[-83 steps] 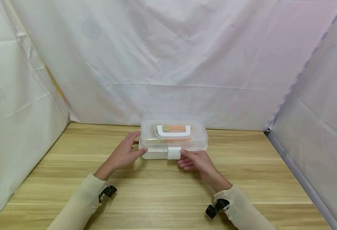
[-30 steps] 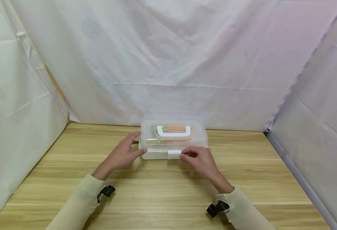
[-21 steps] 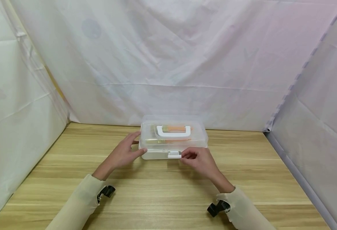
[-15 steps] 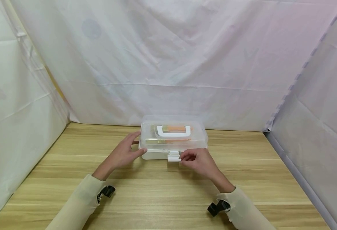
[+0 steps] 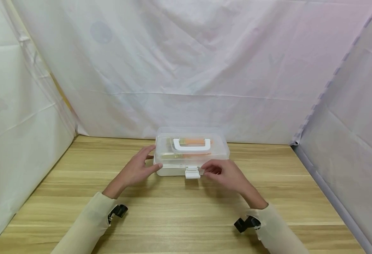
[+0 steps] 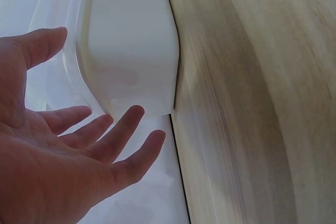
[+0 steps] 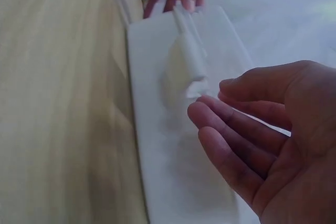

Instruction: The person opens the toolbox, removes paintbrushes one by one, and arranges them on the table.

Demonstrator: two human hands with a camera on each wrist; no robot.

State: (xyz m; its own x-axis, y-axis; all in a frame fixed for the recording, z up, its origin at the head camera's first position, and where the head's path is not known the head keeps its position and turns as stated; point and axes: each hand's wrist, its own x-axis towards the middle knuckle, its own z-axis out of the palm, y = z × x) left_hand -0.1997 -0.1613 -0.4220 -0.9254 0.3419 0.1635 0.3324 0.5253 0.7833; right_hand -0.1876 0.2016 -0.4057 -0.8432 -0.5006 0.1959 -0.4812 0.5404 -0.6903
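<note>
Two bare hands are at a translucent white plastic box (image 5: 173, 171), which sits flat on a light wood-grain table (image 5: 160, 218) with its clear domed lid (image 5: 219, 153) down. The step in hand looks to be the undoing of the white plastic latch (image 5: 192, 174) at the middle of the box's front: its flap juts out from the front wall, so I judge the catch to be released. The next move would then call for steadying the box's base and lifting the lid by its front edge. The left hand (image 5: 136, 171) is spread wide at the box's left end, thumb by the front left corner and fingers reaching along the side; it frames the box rather than gripping it hard. The right hand (image 5: 227, 174) is just beside the latch at the box's front, its fingers loosely bent; it appears to pinch nothing, though whether a fingertip grazes the latch or the wall I cannot tell. Slim orange and yellow items (image 5: 195, 155), too blurred to name, show through the lid, which bears a white plastic handle (image 5: 192, 148) on top.
</note>
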